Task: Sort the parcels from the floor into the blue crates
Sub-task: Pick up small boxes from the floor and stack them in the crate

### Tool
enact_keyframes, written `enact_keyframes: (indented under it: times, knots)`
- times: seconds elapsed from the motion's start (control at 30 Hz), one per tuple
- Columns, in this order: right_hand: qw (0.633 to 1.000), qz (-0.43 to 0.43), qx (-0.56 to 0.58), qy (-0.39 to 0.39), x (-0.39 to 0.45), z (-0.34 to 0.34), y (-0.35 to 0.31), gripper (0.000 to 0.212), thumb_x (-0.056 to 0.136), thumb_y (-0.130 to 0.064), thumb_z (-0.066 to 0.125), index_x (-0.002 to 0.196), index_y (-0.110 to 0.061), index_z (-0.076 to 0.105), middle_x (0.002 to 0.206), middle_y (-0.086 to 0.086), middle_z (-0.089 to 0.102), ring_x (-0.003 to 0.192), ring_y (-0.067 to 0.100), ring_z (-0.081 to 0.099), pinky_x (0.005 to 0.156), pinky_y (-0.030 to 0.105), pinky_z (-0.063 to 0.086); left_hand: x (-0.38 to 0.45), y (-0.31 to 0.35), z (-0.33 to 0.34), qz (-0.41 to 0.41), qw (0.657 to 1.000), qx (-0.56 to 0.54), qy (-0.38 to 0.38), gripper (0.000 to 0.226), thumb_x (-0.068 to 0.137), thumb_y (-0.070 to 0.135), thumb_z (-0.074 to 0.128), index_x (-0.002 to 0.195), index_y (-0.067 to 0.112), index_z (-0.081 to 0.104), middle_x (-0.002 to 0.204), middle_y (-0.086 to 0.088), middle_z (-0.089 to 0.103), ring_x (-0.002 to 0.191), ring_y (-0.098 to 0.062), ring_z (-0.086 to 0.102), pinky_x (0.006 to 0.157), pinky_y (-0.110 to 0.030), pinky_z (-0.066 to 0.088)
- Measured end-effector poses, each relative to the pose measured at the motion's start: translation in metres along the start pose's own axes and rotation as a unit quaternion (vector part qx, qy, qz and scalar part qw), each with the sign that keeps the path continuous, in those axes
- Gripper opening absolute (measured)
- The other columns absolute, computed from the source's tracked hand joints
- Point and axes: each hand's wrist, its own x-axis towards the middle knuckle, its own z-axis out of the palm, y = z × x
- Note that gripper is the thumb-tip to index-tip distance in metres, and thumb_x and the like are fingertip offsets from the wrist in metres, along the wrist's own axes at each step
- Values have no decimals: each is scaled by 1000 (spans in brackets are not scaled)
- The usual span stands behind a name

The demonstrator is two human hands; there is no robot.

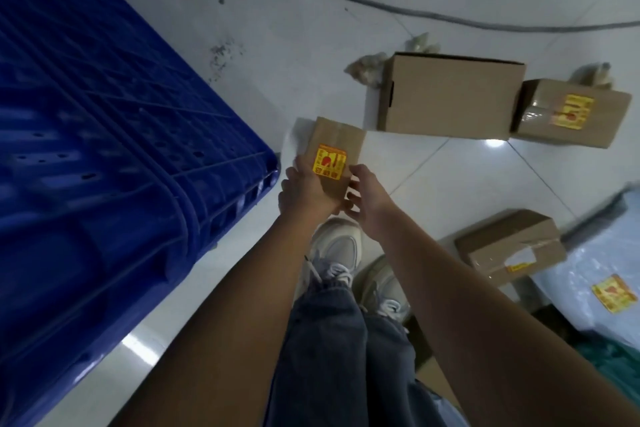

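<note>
A small brown cardboard parcel [337, 149] with a yellow and red sticker is held above the floor, right of the blue crate [104, 166]. My left hand [306, 189] grips its near left side. My right hand [365, 196] touches its near right edge with fingers curled. On the floor lie a large plain cardboard box [450, 97], a taped parcel with a yellow sticker [571, 113] to its right, and another taped parcel [512, 244] at the lower right.
A white plastic-wrapped parcel with a yellow sticker [595, 284] lies at the right edge. A grey cable [381, 5] runs across the tiled floor at the top. Crumpled tape scraps [367, 68] lie near the large box. My shoes [337, 246] stand below the hands.
</note>
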Motion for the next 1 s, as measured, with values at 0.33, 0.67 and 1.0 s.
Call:
enact_keyframes:
  times: [0.33,0.67,1.0]
  knots:
    - [977,-47,205,29,-70,-33,3,38,94,-36,40,122,-11,44,111,10,53,95,22,54,85,38,45,-55,53,-27,-11,995,-82,52,101,66,51,75,144,18,20,134,-10,42,121,-27,45,95,-38,43]
    - [956,-132,221,-143,-162,-88,-40,42,86,-44,49,115,-16,60,104,4,70,90,17,66,76,30,52,-123,67,-83,-33,679,-644,-352,40,78,32,53,114,17,63,120,-9,66,115,-27,59,95,-44,47]
    - [966,-230,86,-83,-252,-100,-76,59,76,-25,70,130,-17,51,117,10,68,107,29,65,89,43,54,-188,84,-134,92,837,-516,-158,36,79,31,71,114,25,64,105,4,73,91,-11,71,71,-25,58]
